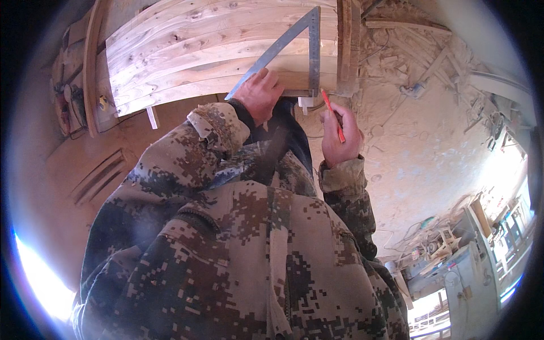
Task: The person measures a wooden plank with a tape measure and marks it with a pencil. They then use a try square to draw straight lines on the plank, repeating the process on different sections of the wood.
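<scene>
A grey metal triangle square (pixel 314 51) lies on a wide panel of joined pale wood boards (pixel 187 54), close to the panel's right end. My left hand (pixel 260 95) is closed on the square's lower left part at the panel's near edge, the fingers curled. Just off the near right corner, my right hand (pixel 342 133) grips a red pencil (pixel 327 100). Its tip points up toward the foot of the square's upright arm and looks apart from the wood. Part of the square's near edge is hidden behind my left hand.
A wooden beam (pixel 347 45) stands at the panel's right end, another beam (pixel 90 68) at its left. Wood scraps (pixel 419 51) and a cable litter the floor at the far right. A grey machine (pixel 467 283) stands at the lower right. Power tools (pixel 71 102) lie at the far left.
</scene>
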Demonstrator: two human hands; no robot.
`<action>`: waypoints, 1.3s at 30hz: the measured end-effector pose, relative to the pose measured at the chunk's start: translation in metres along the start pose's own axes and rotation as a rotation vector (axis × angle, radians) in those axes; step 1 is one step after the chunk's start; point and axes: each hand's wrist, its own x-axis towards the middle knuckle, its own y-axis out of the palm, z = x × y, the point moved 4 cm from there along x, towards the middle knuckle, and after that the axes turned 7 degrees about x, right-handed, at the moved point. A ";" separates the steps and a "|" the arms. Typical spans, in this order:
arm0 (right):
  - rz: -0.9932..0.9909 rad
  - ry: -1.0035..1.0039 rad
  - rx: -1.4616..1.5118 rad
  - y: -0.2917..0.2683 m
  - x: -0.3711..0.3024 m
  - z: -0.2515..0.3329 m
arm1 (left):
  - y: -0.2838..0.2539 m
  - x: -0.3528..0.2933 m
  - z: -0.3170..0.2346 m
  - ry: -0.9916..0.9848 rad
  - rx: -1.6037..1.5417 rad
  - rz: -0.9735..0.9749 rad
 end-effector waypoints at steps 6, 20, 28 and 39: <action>0.046 -0.019 -0.030 0.005 0.015 -0.002 | -0.002 0.002 0.001 -0.007 -0.015 0.018; 0.012 -0.129 -0.027 0.015 0.047 0.002 | 0.004 0.007 0.003 0.010 0.006 0.057; -0.004 -0.106 -0.061 0.020 0.065 0.014 | 0.006 0.008 0.005 0.029 0.020 0.055; 0.195 0.178 -0.151 -0.007 -0.008 -0.008 | 0.000 0.006 0.005 0.027 -0.011 0.041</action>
